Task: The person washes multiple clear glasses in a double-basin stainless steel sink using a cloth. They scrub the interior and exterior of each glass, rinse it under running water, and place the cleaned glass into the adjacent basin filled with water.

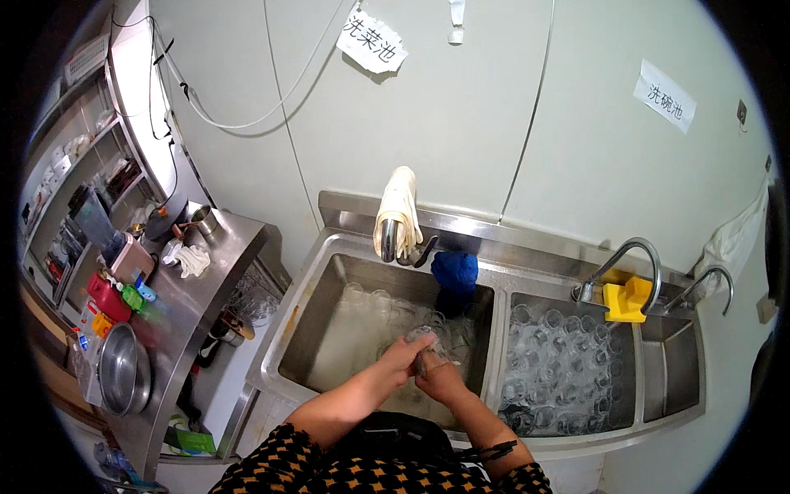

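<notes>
Over the left basin of a stainless-steel sink (296,321), my left hand (404,357) grips a clear drinking glass (423,336). My right hand (441,378) is at the same glass, close against the left, its fingers partly hidden at the glass's mouth. Cloudy water (345,352) fills the basin, with several glasses (381,302) partly under it. A blue cloth (455,272) hangs over the basin's back edge. Many clear glasses (548,370) stand in rows in the right basin.
A pale cloth (400,204) wraps the left faucet. Yellow sponges (624,302) lie behind the curved faucet (655,265). On the steel counter (179,309) at left are a metal bowl (124,370), a blender (99,222), bottles (133,297) and a white cloth (192,260).
</notes>
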Tool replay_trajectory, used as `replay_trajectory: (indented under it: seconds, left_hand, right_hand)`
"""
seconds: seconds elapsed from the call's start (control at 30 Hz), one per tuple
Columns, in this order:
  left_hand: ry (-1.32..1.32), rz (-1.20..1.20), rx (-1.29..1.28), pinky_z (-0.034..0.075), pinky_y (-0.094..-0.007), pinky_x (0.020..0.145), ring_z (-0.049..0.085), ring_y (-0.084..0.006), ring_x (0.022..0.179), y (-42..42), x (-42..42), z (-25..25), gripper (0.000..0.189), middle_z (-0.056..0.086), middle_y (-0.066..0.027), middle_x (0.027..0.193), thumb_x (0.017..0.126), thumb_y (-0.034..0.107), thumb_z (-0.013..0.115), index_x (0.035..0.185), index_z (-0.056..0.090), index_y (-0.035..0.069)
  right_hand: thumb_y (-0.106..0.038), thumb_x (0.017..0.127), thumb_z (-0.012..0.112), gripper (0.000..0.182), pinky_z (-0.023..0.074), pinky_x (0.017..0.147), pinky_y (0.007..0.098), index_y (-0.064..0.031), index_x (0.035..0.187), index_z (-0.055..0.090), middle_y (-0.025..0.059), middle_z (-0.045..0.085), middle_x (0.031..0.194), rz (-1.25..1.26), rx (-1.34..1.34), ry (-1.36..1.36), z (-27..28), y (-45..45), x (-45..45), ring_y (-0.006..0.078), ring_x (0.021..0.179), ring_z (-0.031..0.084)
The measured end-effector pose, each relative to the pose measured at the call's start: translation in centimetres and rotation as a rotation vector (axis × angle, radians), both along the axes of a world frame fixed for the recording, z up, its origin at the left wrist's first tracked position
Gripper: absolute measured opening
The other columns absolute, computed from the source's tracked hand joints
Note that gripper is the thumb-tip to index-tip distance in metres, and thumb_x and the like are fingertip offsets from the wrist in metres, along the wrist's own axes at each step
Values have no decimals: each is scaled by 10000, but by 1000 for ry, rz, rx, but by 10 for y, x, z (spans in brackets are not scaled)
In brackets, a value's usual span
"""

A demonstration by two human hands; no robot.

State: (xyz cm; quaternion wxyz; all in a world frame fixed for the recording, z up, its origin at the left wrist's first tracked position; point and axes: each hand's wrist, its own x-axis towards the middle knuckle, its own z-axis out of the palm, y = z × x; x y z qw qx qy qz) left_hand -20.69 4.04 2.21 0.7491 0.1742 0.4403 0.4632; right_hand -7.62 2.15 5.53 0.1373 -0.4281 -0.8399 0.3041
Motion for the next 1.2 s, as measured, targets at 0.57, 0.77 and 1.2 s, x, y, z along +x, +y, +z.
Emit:
replay_trajectory:
  seconds: [0.57,0.77,1.2]
  left_hand:
    - [-102,-66,86,435,-335,790,527,-191,925,0,2,6,378,538,-53,1013,804,293,583,1086,456,76]
    - [-63,38,-36,460,-340,696,545,-192,851,0,0,-10,420,532,-52,987,791,260,607,1104,396,75]
    - [-8,120,73,431,-380,708,498,-187,927,3,-23,-12,538,457,-49,1086,759,233,633,1159,278,170]
  right_hand:
    - [-103,675,624,481,423,784,360,-62,1112,429,133,522,1015,-77,-125,504,-15,6,5,283,933,516]
    - [-130,669,590,264,429,664,443,-55,890,468,165,531,871,-61,126,28,-12,-1,4,351,814,520]
    - [-61,697,570,296,444,720,312,-9,985,529,99,577,897,-621,-92,704,-34,-14,44,203,829,557]
